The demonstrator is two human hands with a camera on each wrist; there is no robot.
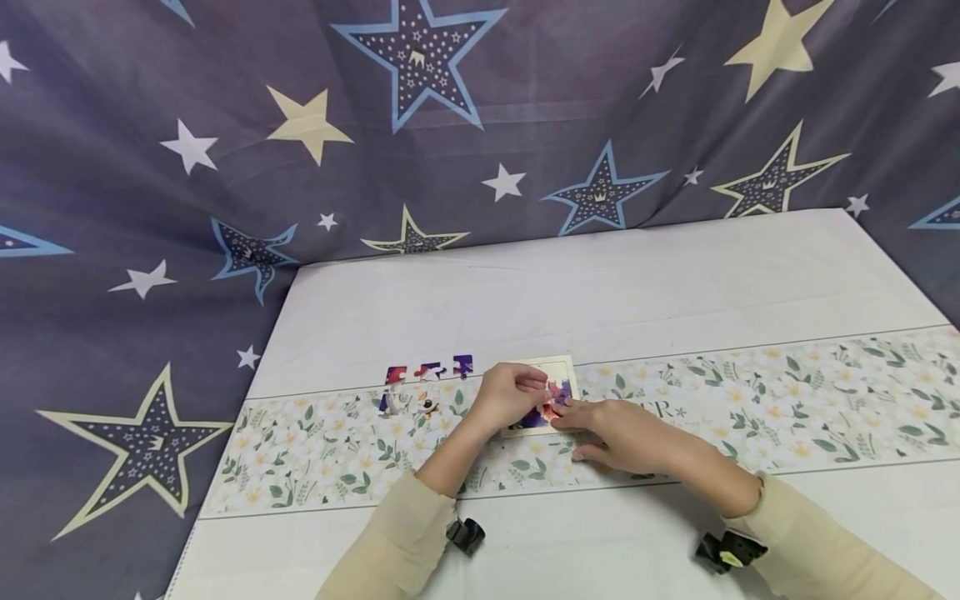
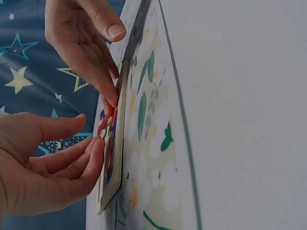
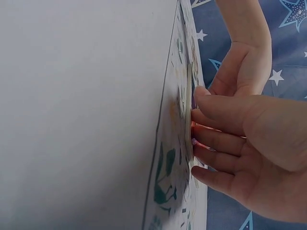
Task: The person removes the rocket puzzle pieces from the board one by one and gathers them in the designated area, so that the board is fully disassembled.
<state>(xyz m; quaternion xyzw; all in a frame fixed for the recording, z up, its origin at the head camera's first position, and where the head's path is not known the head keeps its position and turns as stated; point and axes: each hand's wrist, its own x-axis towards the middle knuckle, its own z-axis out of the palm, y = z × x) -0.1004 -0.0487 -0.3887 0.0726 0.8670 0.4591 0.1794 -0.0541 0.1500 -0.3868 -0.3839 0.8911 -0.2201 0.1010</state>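
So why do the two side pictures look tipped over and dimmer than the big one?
Head view: evenly lit, sharp, the table edges bowing slightly. Left wrist view: turned sideways, dim, the left hand close and soft. Right wrist view: also sideways, the right hand large, the puzzle board seen edge-on.

Setting is looking like a home-style play or craft corner set up for recording, not a workshop or lab. A dark curtain (image 1: 480, 125) printed with blue, cream and white stars is hanging as a backdrop behind and along both sides of the table (image 1: 600, 283). A white cloth with a floral band (image 1: 787, 400) is covering the tabletop. A child's jigsaw tray (image 1: 551, 396) and loose puzzle pieces (image 1: 429, 372) are lying on the band.
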